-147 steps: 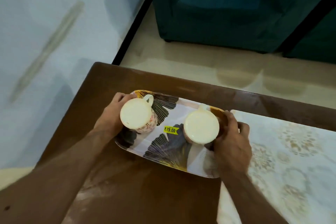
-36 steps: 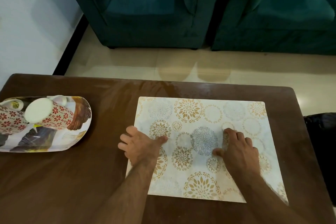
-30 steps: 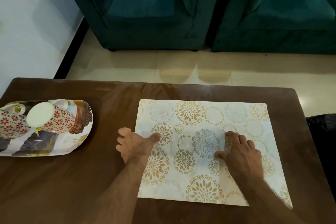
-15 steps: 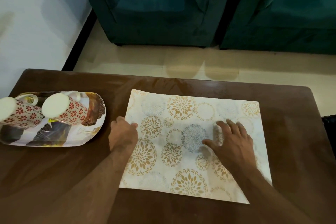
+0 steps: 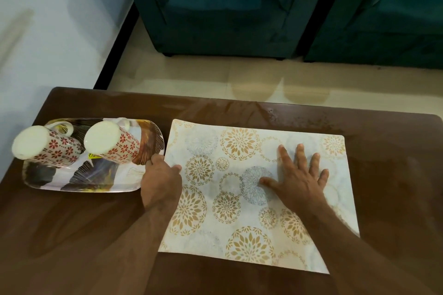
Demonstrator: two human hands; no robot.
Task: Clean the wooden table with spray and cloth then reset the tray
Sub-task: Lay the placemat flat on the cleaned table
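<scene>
Head view, far left first: your oval patterned plastic tray [image 5: 79, 179] sits on the dark brown wooden table [image 5: 72, 235] with two upturned red-flowered ceramic mugs [image 5: 112, 145] standing on it. A moment ago that tray was well apart from your hands; now it's right beside them. Your left hand [image 5: 161, 181] has slid off the mat and over to the tray's near right end, knuckles up, fingers curled at the rim. Whether they're gripping it or only touching it, I cannot tell from here. Moving right, the rectangular cream placemat with gold and grey floral medallions [image 5: 239, 235] lies flat in the middle of the table, just beside the tray. Your right hand [image 5: 298, 175] is on it, fingers spread, palm down, pinning it in place, where half a second back it was looser. No spray or cloth in sight, so I'd judge the wiping is over and the reset is on. The tray looks to be next, going onto the mat.
</scene>
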